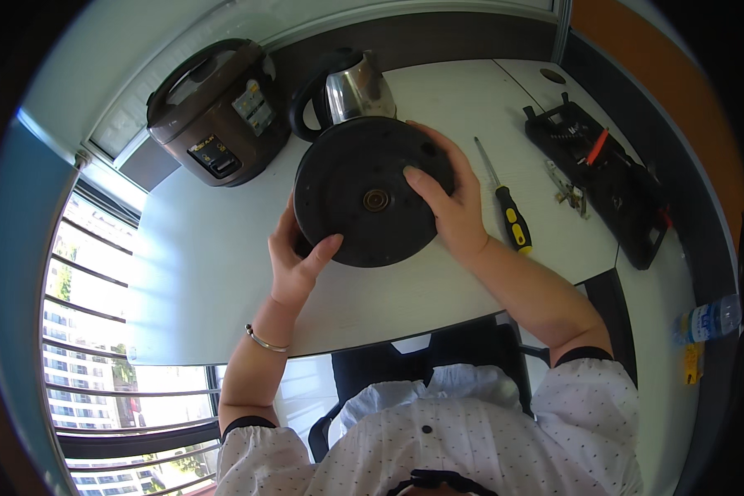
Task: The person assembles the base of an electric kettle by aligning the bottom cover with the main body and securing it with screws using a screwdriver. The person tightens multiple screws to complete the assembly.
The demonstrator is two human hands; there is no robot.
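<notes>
Both hands steady a tipped electric kettle over a white desk.

The white laminate desk (223,273) carries a brown rice cooker with a dark lid (217,110) at its far left corner. At the middle lies the stainless steel electric kettle with a black handle (357,91), tipped on its side so that its round black plastic base (364,192) faces the camera and its long axis runs away from the person, spout end farthest. The left hand (293,260) grips the base's lower left rim, thumb curled over the face; the right hand (442,198) lies flat on the right half, fingers spread, not closed. To the right lies an open black tool case (628,211); nearer, just beside the right wrist, lies a yellow-and-black-handled screwdriver (508,211), shaft pointing away.
</notes>
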